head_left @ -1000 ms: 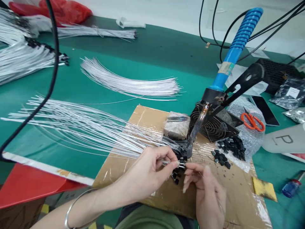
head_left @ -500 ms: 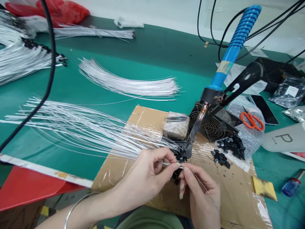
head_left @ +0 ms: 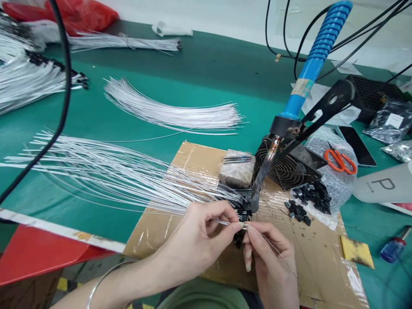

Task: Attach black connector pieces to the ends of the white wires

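Observation:
My left hand (head_left: 209,231) is closed, thumb and index fingertip pinching a thin white-silver wire (head_left: 222,222). Right beside it, my right hand (head_left: 273,257) pinches a very fine silvery wire (head_left: 280,253), which trails back over the fingers. The fingertips of both hands nearly meet, hiding where the two wires end. Just behind the hands, several small black connectors (head_left: 238,238) sit at the ends of a spread of white wires (head_left: 128,176). Above them a blue-handled soldering iron (head_left: 299,92) leans tip-down in a black metal holder (head_left: 334,101).
Beneath the hands lies a cardboard sheet (head_left: 315,266). A stone-like block (head_left: 236,171), a round-grilled fan (head_left: 286,169) and loose black connectors (head_left: 313,195) are near. Orange scissors (head_left: 340,160), a yellow sponge (head_left: 357,252) and a screwdriver (head_left: 394,249) lie right. Another wire bundle (head_left: 174,111) lies behind.
The view has shifted very slightly. Both hands keep their pinch at nearly the same spot, with the right fingers moving only a little.

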